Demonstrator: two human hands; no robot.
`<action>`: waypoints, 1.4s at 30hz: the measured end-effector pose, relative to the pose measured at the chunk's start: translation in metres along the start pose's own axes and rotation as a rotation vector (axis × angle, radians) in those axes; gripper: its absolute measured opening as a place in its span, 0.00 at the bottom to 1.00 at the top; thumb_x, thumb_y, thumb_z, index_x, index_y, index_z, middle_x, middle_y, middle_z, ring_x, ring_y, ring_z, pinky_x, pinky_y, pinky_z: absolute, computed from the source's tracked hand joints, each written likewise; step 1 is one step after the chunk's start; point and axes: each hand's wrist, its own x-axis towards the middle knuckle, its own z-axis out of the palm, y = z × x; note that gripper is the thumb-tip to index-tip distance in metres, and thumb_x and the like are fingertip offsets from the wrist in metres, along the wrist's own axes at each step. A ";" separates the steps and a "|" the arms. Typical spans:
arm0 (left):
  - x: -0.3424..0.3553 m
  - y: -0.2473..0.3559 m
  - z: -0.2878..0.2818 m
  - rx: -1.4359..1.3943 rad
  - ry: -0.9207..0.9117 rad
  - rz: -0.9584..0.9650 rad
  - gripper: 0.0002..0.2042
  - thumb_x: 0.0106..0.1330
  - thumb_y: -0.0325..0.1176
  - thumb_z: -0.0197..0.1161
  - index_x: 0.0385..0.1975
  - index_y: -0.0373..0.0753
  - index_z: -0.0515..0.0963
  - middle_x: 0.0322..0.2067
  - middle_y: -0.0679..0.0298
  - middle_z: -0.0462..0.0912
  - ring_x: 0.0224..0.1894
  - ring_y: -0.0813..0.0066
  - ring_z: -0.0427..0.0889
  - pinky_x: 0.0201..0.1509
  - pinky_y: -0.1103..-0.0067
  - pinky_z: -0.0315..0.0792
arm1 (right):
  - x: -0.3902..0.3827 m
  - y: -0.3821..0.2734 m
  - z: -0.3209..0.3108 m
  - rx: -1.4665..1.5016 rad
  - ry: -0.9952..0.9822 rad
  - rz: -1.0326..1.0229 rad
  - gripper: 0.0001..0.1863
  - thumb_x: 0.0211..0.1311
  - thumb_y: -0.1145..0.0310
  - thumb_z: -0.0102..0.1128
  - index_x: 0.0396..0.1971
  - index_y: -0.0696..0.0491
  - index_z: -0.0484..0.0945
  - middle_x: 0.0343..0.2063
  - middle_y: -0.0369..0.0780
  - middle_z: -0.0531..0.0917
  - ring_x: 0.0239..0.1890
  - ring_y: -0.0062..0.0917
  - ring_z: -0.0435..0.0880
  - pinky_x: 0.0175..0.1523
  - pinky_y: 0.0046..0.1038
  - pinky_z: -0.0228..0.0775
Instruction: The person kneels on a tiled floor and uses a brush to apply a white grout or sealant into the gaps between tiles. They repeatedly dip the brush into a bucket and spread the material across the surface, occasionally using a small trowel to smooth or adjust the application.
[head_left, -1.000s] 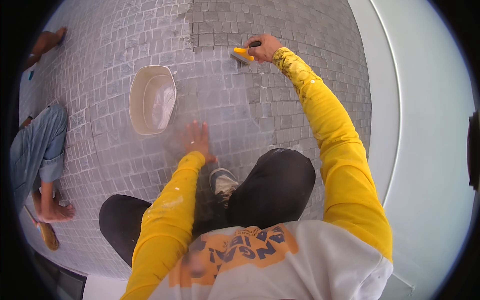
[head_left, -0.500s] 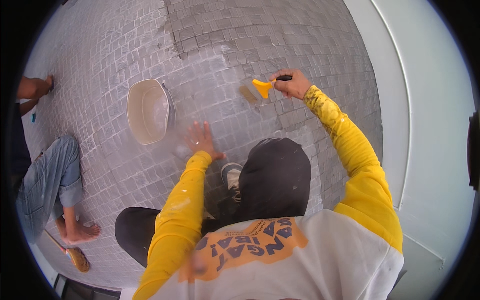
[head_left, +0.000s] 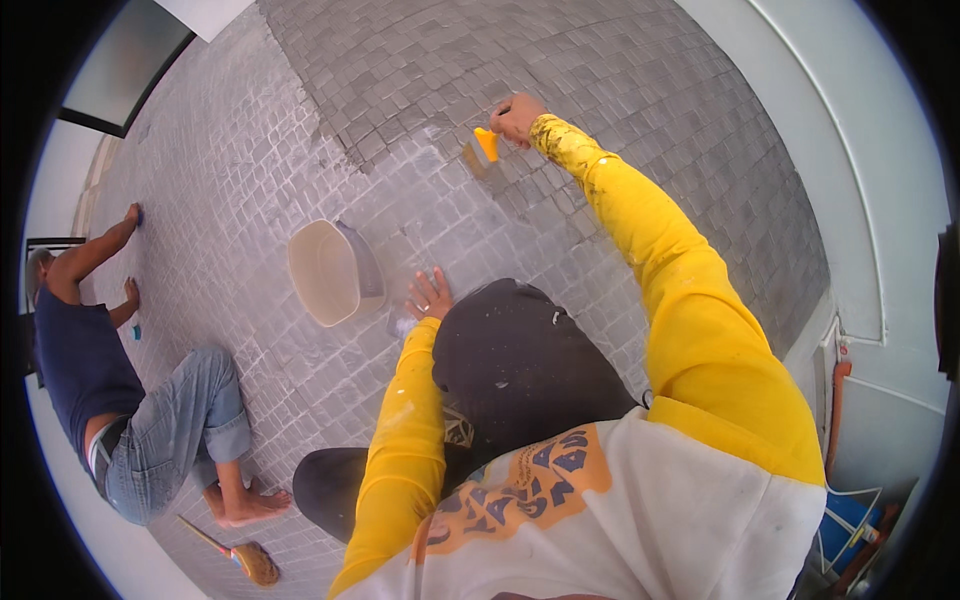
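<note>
My right hand (head_left: 518, 120) grips a paintbrush (head_left: 487, 143) with a yellow collar and a broad bristle end. Its bristles meet the stone-pattern paving, along the border between a pale, glossy area and a darker matte one. My left hand (head_left: 428, 296) rests with spread fingers flat on the paving beside my knee, holding nothing. A ring shows on one of its fingers. Just left of that hand stands a cream-coloured bucket (head_left: 325, 272); what little it may hold cannot be made out.
A co-worker (head_left: 85, 350) in a dark sleeveless top and jeans sits on the paving at the left, reaching forward. Near their bare feet lies a broom (head_left: 257, 565). A pale wall (head_left: 870, 180) with piping runs along the right, with a blue object (head_left: 840, 530) low beside it.
My right hand has reached farther forward with the brush. The view has shifted, bringing more of the co-worker into sight. My left hand remains flat on the paving.
</note>
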 end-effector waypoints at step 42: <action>-0.043 -0.146 0.039 -0.171 -0.001 -0.145 0.43 0.60 0.61 0.58 0.70 0.42 0.55 0.71 0.51 0.55 0.72 0.49 0.57 0.70 0.56 0.61 | -0.205 0.098 0.043 0.006 -0.159 -0.231 0.16 0.54 0.64 0.62 0.44 0.49 0.84 0.39 0.48 0.86 0.46 0.43 0.85 0.52 0.38 0.77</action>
